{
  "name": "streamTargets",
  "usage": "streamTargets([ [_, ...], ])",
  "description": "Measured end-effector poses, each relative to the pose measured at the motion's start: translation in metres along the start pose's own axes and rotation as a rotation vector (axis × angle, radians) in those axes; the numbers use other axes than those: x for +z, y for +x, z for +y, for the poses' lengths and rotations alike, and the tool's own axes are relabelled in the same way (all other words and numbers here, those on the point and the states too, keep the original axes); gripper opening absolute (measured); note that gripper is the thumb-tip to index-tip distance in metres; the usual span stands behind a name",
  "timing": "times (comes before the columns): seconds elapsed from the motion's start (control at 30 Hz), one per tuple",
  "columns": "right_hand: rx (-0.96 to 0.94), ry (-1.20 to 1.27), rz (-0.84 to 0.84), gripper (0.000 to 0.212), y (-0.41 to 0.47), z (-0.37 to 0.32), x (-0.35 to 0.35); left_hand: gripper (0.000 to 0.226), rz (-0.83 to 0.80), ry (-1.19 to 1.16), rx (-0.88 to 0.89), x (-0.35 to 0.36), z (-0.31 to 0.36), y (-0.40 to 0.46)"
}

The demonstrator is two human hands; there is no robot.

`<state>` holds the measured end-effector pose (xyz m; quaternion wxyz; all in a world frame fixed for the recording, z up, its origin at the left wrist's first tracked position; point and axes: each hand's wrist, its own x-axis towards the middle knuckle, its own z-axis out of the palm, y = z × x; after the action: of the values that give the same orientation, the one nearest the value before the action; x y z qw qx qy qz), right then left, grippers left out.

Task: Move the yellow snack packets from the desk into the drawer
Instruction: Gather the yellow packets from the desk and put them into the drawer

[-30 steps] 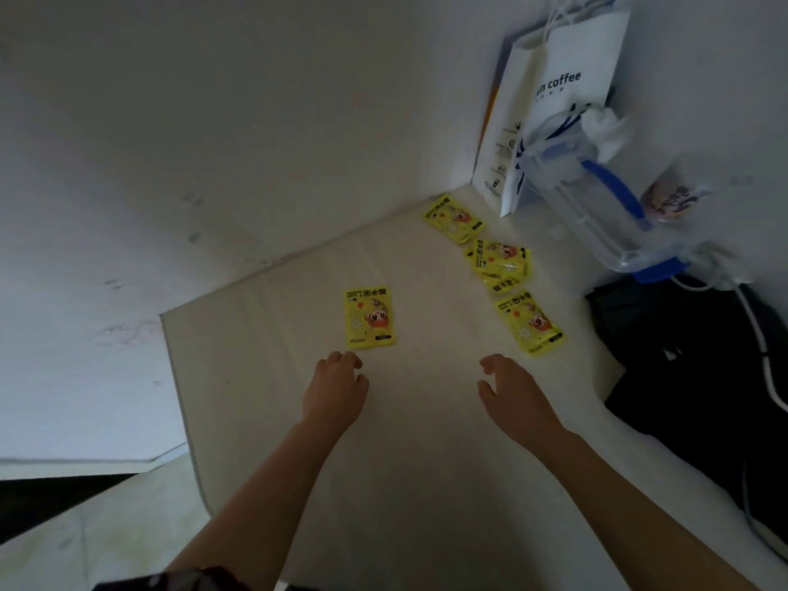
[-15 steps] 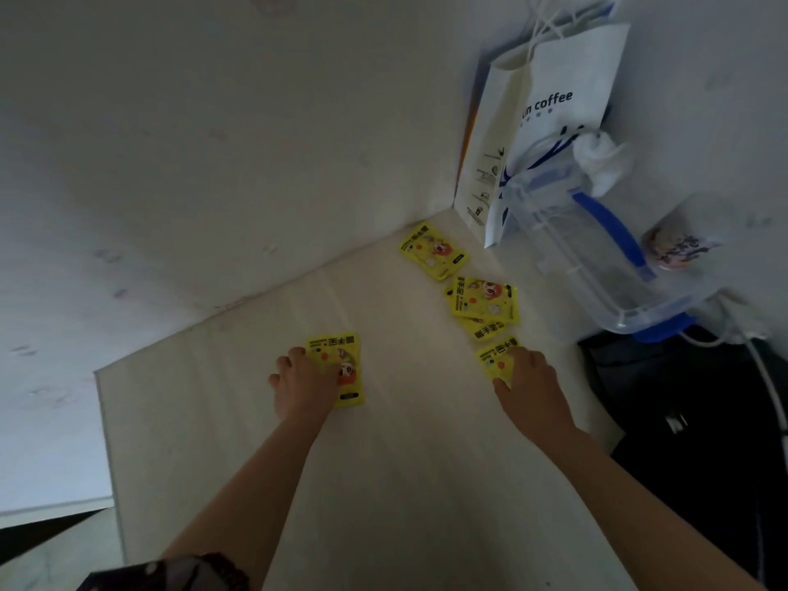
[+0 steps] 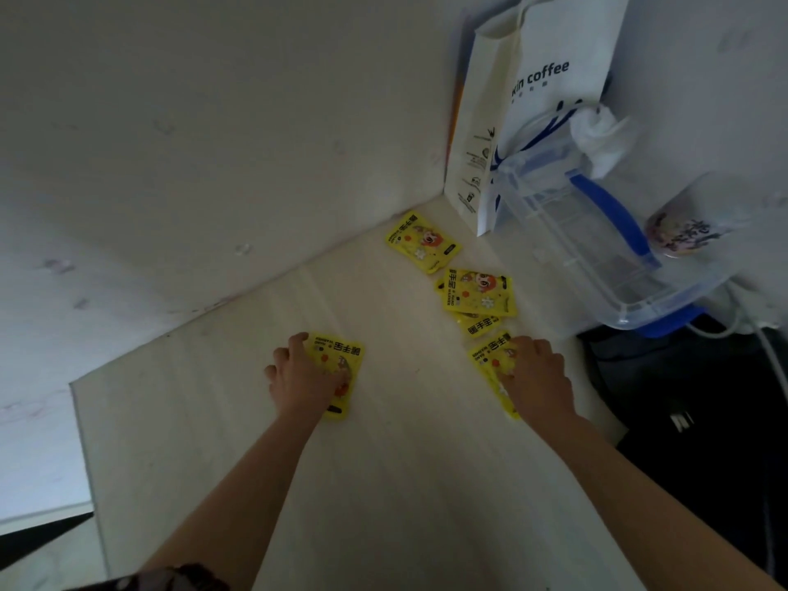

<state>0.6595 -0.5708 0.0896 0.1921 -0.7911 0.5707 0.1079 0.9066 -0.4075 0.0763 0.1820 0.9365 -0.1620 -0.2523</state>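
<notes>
Several yellow snack packets lie on the pale wooden desk (image 3: 383, 484). My left hand (image 3: 305, 379) rests on the nearest left packet (image 3: 343, 360), fingers curled at its left edge and thumb across its face. To the right, my right hand (image 3: 539, 377) covers another packet (image 3: 488, 362) with its fingers bent onto it. Beyond that one, two overlapping packets (image 3: 479, 290) lie flat, the lower one (image 3: 477, 325) partly hidden. One more packet (image 3: 422, 243) sits near the corner of the walls. No drawer is in view.
A white paper coffee bag (image 3: 546, 78) stands in the corner. A clear plastic box with blue handles (image 3: 597, 258), a printed cup (image 3: 686, 228) and a black bag (image 3: 703, 398) with a white cable (image 3: 769, 351) crowd the right side. The desk's left edge (image 3: 81, 420) drops off.
Both hands have reached forward from the bare desk onto the two nearest packets, and their fingers have curled onto them. The packets have barely shifted.
</notes>
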Motion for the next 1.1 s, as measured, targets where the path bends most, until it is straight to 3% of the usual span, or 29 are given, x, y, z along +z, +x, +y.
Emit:
streamTargets([
  [0.23, 0.096, 0.069, -0.018, 0.057, -0.004, -0.004, 0.003, 0.095, -0.072, -0.136, -0.016, -0.002, -0.009, 0.0],
  [0.43, 0.142, 0.047, -0.072, 0.063, -0.006, -0.002, 0.004, 0.079, -0.112, -0.115, 0.039, -0.005, -0.006, -0.009],
  [0.67, -0.018, -0.037, -0.028, 0.034, -0.007, 0.002, 0.007, 0.073, -0.11, 0.009, 0.171, -0.007, 0.009, -0.006],
  [0.8, -0.088, 0.074, 0.019, 0.024, 0.007, -0.004, -0.004, 0.055, -0.12, 0.06, 0.271, -0.013, 0.037, 0.009],
  [0.93, -0.131, 0.13, 0.045, 0.028, 0.035, -0.016, -0.024, 0.036, -0.153, 0.175, 0.399, -0.02, 0.081, 0.04],
  [1.03, -0.155, 0.174, 0.028, 0.039, 0.057, -0.028, -0.04, 0.033, -0.15, 0.265, 0.513, -0.02, 0.12, 0.065],
  [1.1, -0.2, 0.294, -0.014, 0.034, 0.071, -0.035, -0.046, 0.037, -0.153, 0.356, 0.6, -0.017, 0.145, 0.082],
])
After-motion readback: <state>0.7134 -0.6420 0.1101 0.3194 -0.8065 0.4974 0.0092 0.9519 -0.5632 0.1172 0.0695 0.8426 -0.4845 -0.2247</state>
